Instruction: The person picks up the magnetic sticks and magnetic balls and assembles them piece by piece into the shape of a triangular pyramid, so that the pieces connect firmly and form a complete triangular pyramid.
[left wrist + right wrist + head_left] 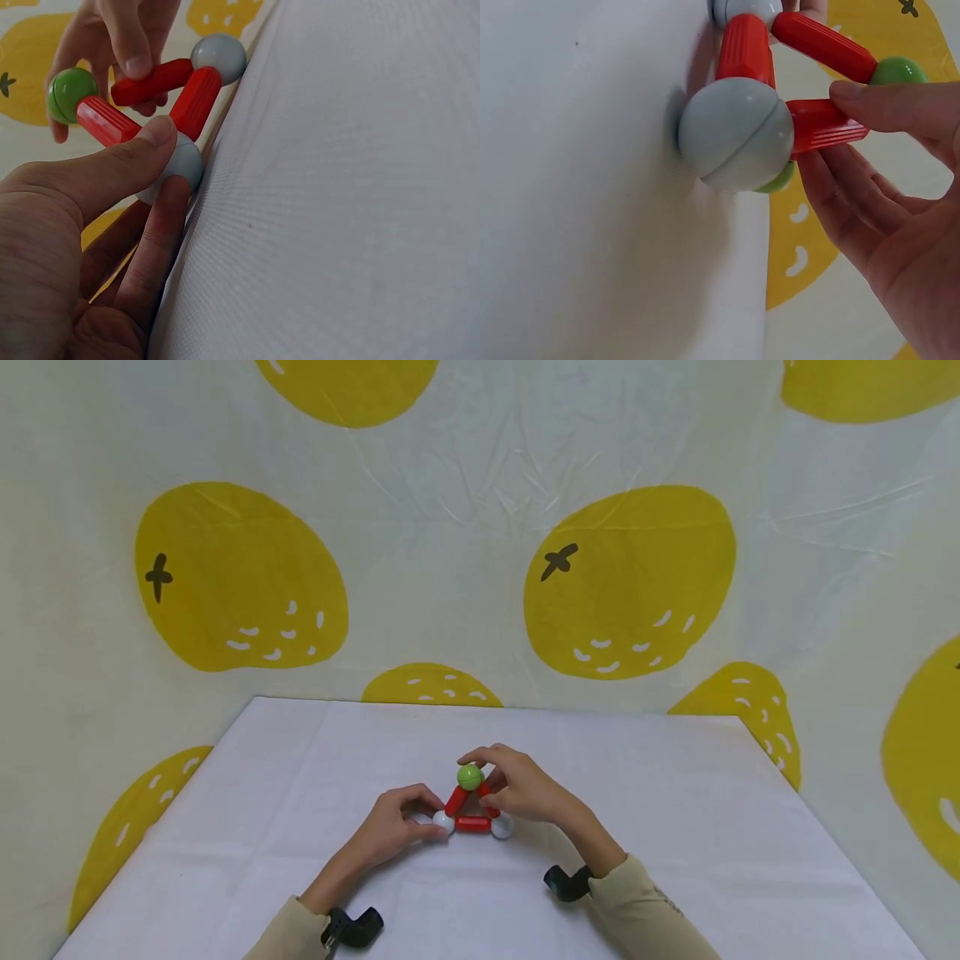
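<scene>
Red rods and balls form a triangle on the white cloth. My left hand pinches the left white ball between thumb and fingers. From that ball one red rod runs to the right white ball, another to the green ball at the top. My right hand pinches a third red rod, one end of which touches the right white ball. Its other end stands apart from the green ball in both wrist views. Behind the right ball, another bit of green is partly hidden.
The white-covered table surrounds the pieces. Behind it hangs a pale cloth printed with yellow fruit. Black devices are strapped at both wrists, by the beige sleeves.
</scene>
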`<state>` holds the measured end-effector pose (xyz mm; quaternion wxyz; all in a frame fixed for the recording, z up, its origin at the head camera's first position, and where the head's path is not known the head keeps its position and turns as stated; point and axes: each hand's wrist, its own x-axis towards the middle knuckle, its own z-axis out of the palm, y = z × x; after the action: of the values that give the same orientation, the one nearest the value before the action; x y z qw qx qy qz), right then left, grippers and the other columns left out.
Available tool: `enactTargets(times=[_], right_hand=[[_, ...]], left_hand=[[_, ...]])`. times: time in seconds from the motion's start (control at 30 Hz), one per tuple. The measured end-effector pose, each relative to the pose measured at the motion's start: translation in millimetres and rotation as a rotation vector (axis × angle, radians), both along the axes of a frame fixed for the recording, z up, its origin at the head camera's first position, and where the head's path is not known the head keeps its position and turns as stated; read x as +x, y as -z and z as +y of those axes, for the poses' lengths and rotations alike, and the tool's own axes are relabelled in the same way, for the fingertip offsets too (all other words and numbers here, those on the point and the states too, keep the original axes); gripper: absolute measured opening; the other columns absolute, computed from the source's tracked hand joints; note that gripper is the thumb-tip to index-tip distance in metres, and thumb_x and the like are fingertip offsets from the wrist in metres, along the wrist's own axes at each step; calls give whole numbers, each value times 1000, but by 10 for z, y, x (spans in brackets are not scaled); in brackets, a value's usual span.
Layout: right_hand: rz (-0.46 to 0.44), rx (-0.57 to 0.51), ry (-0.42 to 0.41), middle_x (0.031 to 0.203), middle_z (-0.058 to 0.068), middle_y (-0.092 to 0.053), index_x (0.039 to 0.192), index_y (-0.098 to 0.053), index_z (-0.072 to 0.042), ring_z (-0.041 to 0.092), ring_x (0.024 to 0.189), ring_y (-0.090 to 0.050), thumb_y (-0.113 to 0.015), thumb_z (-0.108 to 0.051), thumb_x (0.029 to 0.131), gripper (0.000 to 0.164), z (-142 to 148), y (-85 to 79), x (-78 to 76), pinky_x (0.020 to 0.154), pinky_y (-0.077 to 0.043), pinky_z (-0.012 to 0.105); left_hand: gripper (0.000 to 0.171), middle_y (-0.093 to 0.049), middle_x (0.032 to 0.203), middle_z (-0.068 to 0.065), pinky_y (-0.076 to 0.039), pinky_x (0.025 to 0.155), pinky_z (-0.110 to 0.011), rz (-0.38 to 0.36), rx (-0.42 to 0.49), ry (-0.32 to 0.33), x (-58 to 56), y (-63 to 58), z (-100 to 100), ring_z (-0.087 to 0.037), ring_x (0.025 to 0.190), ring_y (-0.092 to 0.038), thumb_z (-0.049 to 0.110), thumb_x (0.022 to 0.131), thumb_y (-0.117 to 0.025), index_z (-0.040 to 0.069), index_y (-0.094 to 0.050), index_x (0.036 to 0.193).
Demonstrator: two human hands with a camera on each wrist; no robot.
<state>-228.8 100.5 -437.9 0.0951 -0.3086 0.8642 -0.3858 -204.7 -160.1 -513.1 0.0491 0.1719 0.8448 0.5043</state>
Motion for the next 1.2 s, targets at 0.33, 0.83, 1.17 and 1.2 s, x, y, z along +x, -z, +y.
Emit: enactTargets(times=[0.33, 0.83, 1.17, 1.2], right_hand=[[5, -30, -119, 135, 2, -60, 141, -61, -25, 15, 95, -72, -71, -1, 92, 56, 81, -62, -32, 92, -60, 37], [-12, -42, -143, 133, 3, -61, 136, -64, -21, 19, 101, -74, -67, 6, 92, 52, 101, -54, -37, 93, -60, 42], [-13, -35, -124, 128, 3, -61, 130, -66, -19, 15, 97, -75, -70, 2, 93, 43, 106, -88, -31, 95, -60, 41], [-15, -35, -123, 128, 3, -61, 130, -66, -19, 15, 97, -75, -70, 2, 93, 43, 107, -90, -28, 94, -60, 41]], left_hand=[[28, -73, 102, 11, -53, 89, -22, 7, 13, 9, -5, -4, -17, -9, 97, -68, 31, 81, -89, 28, -74, 104], [28, -74, 101, 10, -54, 90, -22, 8, 19, 16, -5, -12, -7, -8, 96, -69, 30, 81, -89, 28, -74, 103], [27, -74, 102, 9, -54, 89, -22, 2, 23, 23, -8, -8, -6, -9, 96, -69, 31, 82, -89, 27, -74, 104], [27, -74, 101, 9, -54, 89, -22, 2, 23, 23, -8, -8, -4, -9, 96, -69, 31, 82, -89, 27, -74, 104]])
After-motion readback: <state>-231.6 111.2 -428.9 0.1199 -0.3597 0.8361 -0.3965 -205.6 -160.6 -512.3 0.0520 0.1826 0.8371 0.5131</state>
